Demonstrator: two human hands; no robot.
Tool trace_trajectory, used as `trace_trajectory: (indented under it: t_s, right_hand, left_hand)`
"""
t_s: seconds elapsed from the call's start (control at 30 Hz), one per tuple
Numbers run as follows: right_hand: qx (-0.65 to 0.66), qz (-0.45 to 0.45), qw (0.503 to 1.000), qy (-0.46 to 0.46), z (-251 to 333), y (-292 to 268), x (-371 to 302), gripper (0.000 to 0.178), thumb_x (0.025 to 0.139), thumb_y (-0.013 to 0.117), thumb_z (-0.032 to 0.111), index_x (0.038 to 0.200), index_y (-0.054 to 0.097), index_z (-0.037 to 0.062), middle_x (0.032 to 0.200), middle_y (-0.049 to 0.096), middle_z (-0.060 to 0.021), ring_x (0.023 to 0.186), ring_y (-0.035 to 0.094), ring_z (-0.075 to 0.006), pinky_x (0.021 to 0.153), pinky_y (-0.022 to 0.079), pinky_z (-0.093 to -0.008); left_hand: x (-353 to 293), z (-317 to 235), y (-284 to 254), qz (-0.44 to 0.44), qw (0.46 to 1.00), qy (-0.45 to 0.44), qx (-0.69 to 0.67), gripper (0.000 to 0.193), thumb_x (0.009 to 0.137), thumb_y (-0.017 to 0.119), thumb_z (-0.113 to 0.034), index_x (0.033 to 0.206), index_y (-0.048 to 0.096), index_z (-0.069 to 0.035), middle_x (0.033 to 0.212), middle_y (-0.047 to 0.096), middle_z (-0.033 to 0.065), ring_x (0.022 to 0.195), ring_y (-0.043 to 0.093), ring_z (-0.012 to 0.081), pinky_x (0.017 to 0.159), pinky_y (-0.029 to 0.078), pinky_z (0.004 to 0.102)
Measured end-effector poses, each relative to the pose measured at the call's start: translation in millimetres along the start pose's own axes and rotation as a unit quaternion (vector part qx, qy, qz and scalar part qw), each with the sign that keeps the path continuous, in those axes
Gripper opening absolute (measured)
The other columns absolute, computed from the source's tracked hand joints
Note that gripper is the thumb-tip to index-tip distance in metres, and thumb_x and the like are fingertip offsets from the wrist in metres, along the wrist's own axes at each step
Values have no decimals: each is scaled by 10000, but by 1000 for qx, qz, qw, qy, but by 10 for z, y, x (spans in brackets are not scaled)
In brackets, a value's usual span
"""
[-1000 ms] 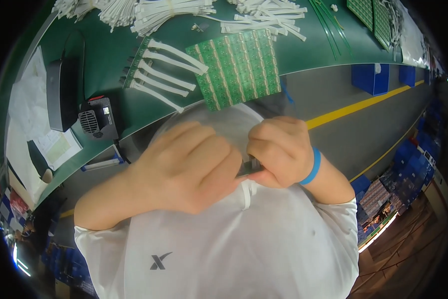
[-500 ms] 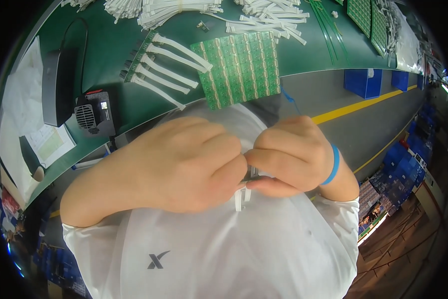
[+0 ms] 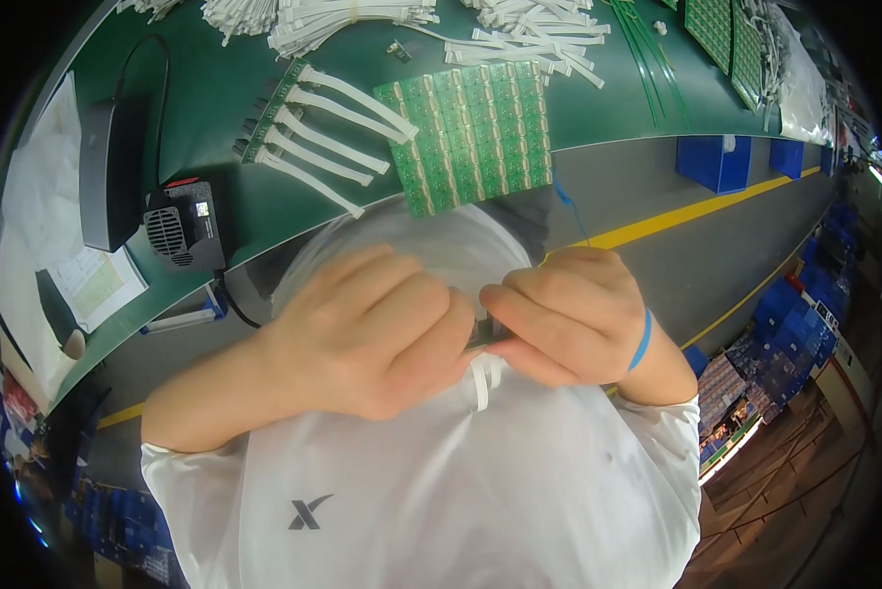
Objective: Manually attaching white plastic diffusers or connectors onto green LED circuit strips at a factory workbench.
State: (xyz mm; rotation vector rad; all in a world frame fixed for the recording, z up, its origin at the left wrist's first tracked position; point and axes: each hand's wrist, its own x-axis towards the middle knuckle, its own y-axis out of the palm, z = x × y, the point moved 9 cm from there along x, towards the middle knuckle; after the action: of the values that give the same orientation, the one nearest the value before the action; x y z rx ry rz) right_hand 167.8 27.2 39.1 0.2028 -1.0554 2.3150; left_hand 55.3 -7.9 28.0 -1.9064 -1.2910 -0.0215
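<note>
Close together in front of my white shirt, my left hand (image 3: 377,334) and my right hand (image 3: 573,314) are both closed, pinching a small circuit board (image 3: 483,334) between thumbs and fingers. Most of that board is hidden by the fingers; a dark part and a thin edge show in the gap. White flat cables (image 3: 481,385) hang below it. Beyond my hands, a large green circuit board panel (image 3: 475,137) overhangs the table's near edge. To its left lies a board strip (image 3: 276,110) fitted with several white flat cables, a couple of their ends resting on the panel.
The green table (image 3: 235,182) curves across the far side. Bundles of white cables (image 3: 352,22) lie at its back, with green strips (image 3: 647,54) further right. A black device (image 3: 186,224) with a vent and a dark box (image 3: 112,177) stand left. Blue bins (image 3: 714,163) sit beyond the edge.
Both hands have shifted slightly, the right one a little lower, and my left forearm has come inward. The hanging white cables have tilted a little to the right. Both hands keep their pinch.
</note>
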Motion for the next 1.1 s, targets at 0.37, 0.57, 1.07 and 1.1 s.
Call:
trace_trajectory:
  t_s: [0.37,0.57,1.07,1.1]
  right_hand:
    - [56,-11,998,16,19,96,-112,335,771,809,187,972,683,-49,847,637,-92,504,544,-144,422,429,-263]
    - [108,28,994,17,-52,23,-36,350,786,812,193,992,678,-57,843,638,-99,547,599,-178,443,479,-281]
    - [112,6,994,-1,-86,79,-82,262,832,750,174,947,665,-45,820,572,-76,505,533,-172,419,436,-295]
    - [113,-1,994,-3,-74,77,-78,264,830,744,177,948,670,-48,823,566,-75,504,524,-168,419,427,-293]
  left_hand:
    - [-82,-60,33,-6,999,4,-37,296,687,762,-168,805,628,67,692,492,79,547,480,224,505,436,331]
    - [-22,96,16,17,976,-43,-213,354,724,823,-152,918,635,76,846,604,143,673,600,285,594,508,368]
    - [-193,332,185,-20,886,-152,-438,289,799,825,-76,1033,704,42,905,707,174,696,673,221,583,529,285]
    - [-195,331,195,-16,881,-152,-448,276,801,827,-78,1015,703,44,898,704,169,693,671,214,580,523,281]
